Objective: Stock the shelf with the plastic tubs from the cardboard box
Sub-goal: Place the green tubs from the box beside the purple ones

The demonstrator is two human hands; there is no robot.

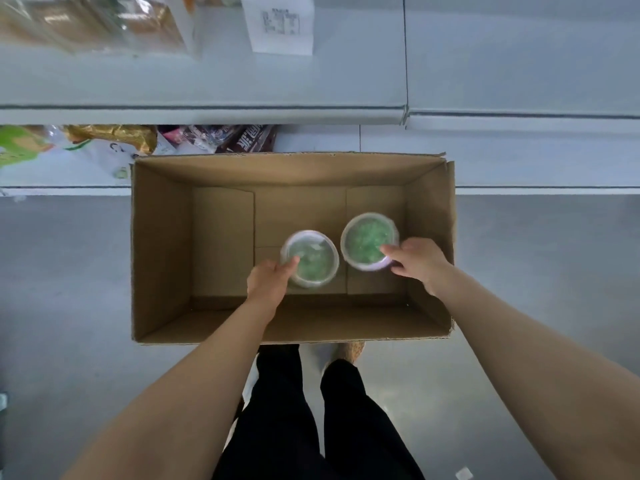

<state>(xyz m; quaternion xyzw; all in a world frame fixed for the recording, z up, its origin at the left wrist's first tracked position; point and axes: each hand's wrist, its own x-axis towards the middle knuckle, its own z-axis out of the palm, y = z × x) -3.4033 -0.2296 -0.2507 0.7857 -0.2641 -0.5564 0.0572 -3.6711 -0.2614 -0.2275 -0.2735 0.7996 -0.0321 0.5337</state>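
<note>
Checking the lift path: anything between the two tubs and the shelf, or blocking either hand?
Nothing visible. The left hand grips the left tub and the right hand the right tub; the cardboard box is open on top. The shelf above is bare on its right part; bagged goods and a paper label sit further left.

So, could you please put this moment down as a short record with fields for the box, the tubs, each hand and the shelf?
box: open cardboard box on the floor below the shelf
tubs in box: two, clear with green contents
left tub: gripped at its near rim by the left hand
right tub: gripped at its near rim by the right hand
shelf: snack bags at left, bare at right
</note>
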